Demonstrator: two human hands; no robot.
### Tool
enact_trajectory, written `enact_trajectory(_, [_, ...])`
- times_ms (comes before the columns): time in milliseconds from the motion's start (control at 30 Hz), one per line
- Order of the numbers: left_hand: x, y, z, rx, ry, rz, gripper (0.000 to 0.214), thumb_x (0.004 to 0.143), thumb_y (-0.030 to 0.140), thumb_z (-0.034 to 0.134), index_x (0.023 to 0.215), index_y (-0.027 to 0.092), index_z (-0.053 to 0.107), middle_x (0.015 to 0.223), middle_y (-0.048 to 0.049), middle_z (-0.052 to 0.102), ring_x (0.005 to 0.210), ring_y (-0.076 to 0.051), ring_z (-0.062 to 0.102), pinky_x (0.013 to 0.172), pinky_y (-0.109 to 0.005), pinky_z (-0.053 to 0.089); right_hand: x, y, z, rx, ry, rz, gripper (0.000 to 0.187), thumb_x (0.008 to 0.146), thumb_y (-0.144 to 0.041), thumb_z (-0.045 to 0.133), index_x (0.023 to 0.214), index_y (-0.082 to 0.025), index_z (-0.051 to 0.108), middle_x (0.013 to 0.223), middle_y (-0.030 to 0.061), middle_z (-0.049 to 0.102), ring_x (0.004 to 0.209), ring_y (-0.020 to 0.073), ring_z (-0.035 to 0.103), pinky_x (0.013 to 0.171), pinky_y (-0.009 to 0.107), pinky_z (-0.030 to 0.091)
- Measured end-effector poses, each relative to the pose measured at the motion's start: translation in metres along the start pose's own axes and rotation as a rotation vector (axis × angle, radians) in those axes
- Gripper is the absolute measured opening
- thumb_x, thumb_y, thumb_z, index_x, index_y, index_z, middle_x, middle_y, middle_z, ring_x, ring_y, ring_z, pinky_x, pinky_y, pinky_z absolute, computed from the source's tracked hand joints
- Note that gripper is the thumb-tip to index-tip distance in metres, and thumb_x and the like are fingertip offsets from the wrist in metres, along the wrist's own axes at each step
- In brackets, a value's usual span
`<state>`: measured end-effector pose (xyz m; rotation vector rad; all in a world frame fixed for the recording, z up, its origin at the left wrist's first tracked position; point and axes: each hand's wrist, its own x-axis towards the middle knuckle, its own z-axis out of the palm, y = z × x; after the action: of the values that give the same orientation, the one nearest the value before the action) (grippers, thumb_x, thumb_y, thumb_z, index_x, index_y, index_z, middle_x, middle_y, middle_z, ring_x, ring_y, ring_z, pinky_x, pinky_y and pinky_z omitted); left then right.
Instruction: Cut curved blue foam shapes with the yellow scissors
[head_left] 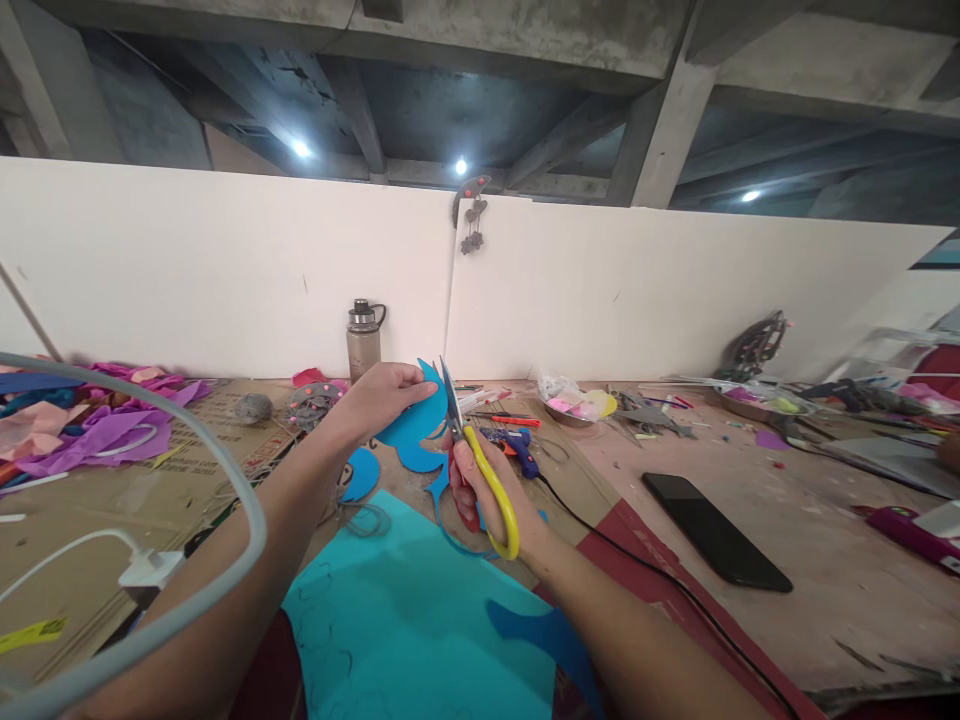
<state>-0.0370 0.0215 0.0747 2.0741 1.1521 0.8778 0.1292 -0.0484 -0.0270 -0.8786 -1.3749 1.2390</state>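
Observation:
My left hand (386,395) pinches a piece of blue felt (412,428) between thumb and fingers, raised above the table. In my right hand (480,490) is a pair of scissors (491,480) with yellow and red handles, its blades pointing up and slightly parted beside the felt's right edge. A thin curled strip of blue felt (442,520) hangs below the hands. Behind them lies a round blue felt piece (361,474). Closest to me spreads a turquoise sheet (420,610), with a dark blue offcut (540,635) on its right side.
A blue glue gun (517,445) with a black cord lies beyond my right hand. A black phone (712,530) rests at right. A bottle (364,340) stands by the white partition (225,270). Felt scraps (112,430) pile at left, and a pale hose (251,500) arcs across the foreground.

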Motion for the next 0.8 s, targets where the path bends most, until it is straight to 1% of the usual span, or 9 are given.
enact_trajectory(167, [0.0001,-0.0015,-0.001,0.0,-0.013,-0.016,0.033,0.078,0.046,0.062,0.067,0.019,0.048,0.059,0.0045,0.037,0.052,-0.009,0.033,0.047,-0.023,0.024,-0.0002,-0.0012,0.0006,0.0,0.004,0.003,0.051,0.085,-0.075,0.051,0.083,-0.024,0.042,0.051,-0.0092,0.039,0.035,0.0091,0.037,0.03,0.02,0.028])
enact_trajectory(300, [-0.0008,-0.0017,-0.0019,-0.016,-0.017,-0.017,0.033,0.078,0.047,0.062,0.067,0.019,0.048,0.06,0.0043,0.038,0.052,-0.009,0.033,0.047,-0.023,0.024,-0.0015,-0.0044,0.0019,-0.006,0.015,0.012,0.053,0.084,-0.076,0.052,0.082,-0.024,0.042,0.051,-0.0098,0.039,0.035,0.0081,0.036,0.03,0.019,0.028])
enact_trajectory(467, [-0.0009,-0.0004,-0.0032,-0.02,-0.023,-0.026,0.036,0.078,0.049,0.061,0.066,0.02,0.045,0.059,0.0047,0.035,0.051,-0.009,0.031,0.047,-0.023,0.023,-0.003,-0.0088,0.0049,-0.006,0.044,0.021,0.053,0.082,-0.075,0.055,0.082,-0.024,0.043,0.052,-0.0101,0.04,0.034,0.0064,0.034,0.029,0.018,0.026])
enact_trajectory(600, [-0.0002,-0.001,-0.0037,-0.002,-0.004,-0.003,0.039,0.08,0.051,0.059,0.063,0.02,0.042,0.058,0.0046,0.031,0.051,-0.009,0.029,0.047,-0.024,0.022,-0.0015,-0.0058,0.0038,0.007,0.054,0.026,0.053,0.081,-0.075,0.057,0.087,-0.024,0.045,0.056,-0.0098,0.042,0.034,0.006,0.034,0.028,0.017,0.026])
enact_trajectory(700, [0.0001,-0.0021,-0.0043,0.004,-0.008,-0.001,0.039,0.079,0.051,0.059,0.063,0.02,0.042,0.057,0.0046,0.031,0.05,-0.009,0.029,0.047,-0.024,0.022,-0.0008,-0.0028,0.0006,-0.037,0.027,0.006,0.05,0.083,-0.073,0.056,0.087,-0.024,0.046,0.058,-0.009,0.042,0.035,0.0066,0.035,0.028,0.019,0.028])
enact_trajectory(800, [-0.0004,-0.0021,-0.0055,0.012,-0.008,-0.006,0.038,0.079,0.051,0.059,0.063,0.02,0.043,0.057,0.0046,0.032,0.049,-0.009,0.03,0.046,-0.025,0.021,-0.0018,-0.0017,-0.002,-0.098,0.013,-0.031,0.047,0.086,-0.07,0.055,0.085,-0.023,0.047,0.058,-0.0074,0.043,0.037,0.0072,0.036,0.031,0.02,0.03])
